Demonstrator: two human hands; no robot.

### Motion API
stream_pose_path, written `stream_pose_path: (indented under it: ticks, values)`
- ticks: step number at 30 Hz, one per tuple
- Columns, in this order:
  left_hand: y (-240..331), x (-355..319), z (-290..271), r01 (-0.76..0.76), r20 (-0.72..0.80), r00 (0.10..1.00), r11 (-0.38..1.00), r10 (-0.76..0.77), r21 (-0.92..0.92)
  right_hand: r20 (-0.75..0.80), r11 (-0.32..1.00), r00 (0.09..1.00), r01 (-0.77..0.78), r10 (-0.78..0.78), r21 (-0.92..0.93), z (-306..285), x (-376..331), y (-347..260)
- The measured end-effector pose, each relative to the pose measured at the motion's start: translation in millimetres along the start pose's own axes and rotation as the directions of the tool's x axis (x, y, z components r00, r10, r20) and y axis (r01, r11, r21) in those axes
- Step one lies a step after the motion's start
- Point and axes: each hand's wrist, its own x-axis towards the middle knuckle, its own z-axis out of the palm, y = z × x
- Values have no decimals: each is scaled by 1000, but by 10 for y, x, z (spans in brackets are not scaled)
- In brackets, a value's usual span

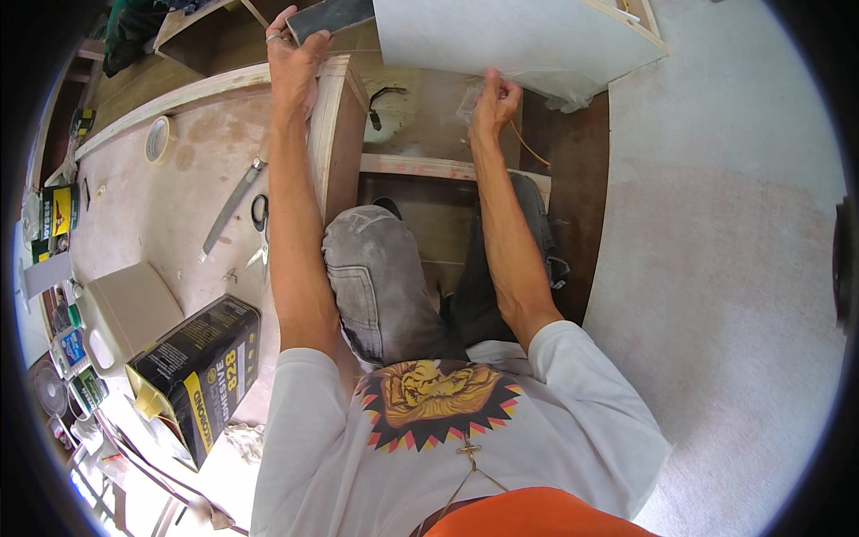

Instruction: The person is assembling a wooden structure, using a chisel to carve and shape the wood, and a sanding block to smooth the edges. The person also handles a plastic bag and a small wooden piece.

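Note:
My left hand [295, 55] reaches far forward and grips a dark flat rectangular block [329, 18] by its near end, above the edge of an upright plywood panel [333, 134]. A ring shows on one finger. My right hand [494, 100] pinches the lower edge of a large white laminate sheet [501, 36] together with its clear plastic film [564, 88]. My knees in grey trousers [385, 268] sit between the two arms, inside a wooden cabinet frame.
To the left lies a plywood board [170, 206] with a tape roll [159, 140], a hand saw [231, 208] and scissors [259, 224]. A black and yellow adhesive can [201, 371] and a beige jug [125, 313] stand lower left. Pale flooring [725, 268] spreads right.

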Motion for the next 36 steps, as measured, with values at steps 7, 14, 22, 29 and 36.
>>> stream_pose_path:
  ticks: [7, 14, 22, 29, 36]
  values:
    - [21, -38, 89, 9, -3, 1000, 1000, -9, -2, 65, 994, 993, 105, -103, -29, -278, 95, -9]
    - [0, -15, 4, -1, 1, 1000, 999, 1, -32, -35, 981, 995, -90, 97, 173, -860, 12, -540]
    - [-48, 16, -25, -28, -4, 1000, 999, 28, 22, 124, 973, 987, -124, 101, 193, -1350, -227, -924]
    - [-4, 19, 24, -21, -18, 1000, 1000, 20, -17, 145, 773, 808, 589, -571, -236, -1146, -107, -1297]
    - [-4, -17, 62, 24, -9, 1000, 1000, -24, 0, 270, 746, 791, 610, -550, -269, -992, 258, -1132]
